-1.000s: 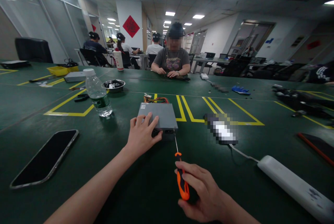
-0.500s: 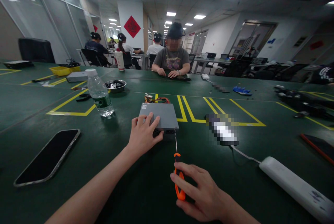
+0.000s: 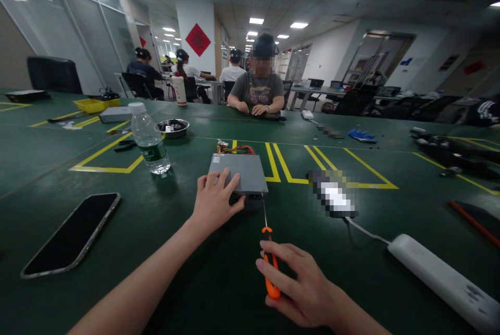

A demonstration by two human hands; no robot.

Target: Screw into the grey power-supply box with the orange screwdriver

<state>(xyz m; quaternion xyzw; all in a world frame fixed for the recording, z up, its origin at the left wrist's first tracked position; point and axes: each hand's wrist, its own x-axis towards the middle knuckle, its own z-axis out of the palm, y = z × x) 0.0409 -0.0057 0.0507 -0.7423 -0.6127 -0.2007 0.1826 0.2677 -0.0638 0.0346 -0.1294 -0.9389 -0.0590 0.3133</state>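
Note:
A grey metal computer power supply [image 3: 250,171] lies flat on the green table, its bundle of coloured wires [image 3: 240,150] at the far side. My left hand [image 3: 216,197] grips its near left part, fingers spread over the top and thumb against the near face. In my right hand [image 3: 299,280] is a screwdriver with an orange and black handle [image 3: 272,280], held between thumb and fingers. Its thin shaft points away from me, and the tip meets the near right corner of the casing. Whether the tip sits in a screw is too small to tell.
A water bottle [image 3: 150,142] and a metal bowl [image 3: 173,127] stand beyond my left hand. One phone [image 3: 74,233] lies at left; a blurred lit device [image 3: 334,194] is cabled to a white power strip [image 3: 437,277] at right. A person [image 3: 258,85] sits opposite.
The screwdriver's handle has turned a little in my right fingers and shifted slightly right, its tip staying at the casing's corner. My left hand and the power supply have not moved.

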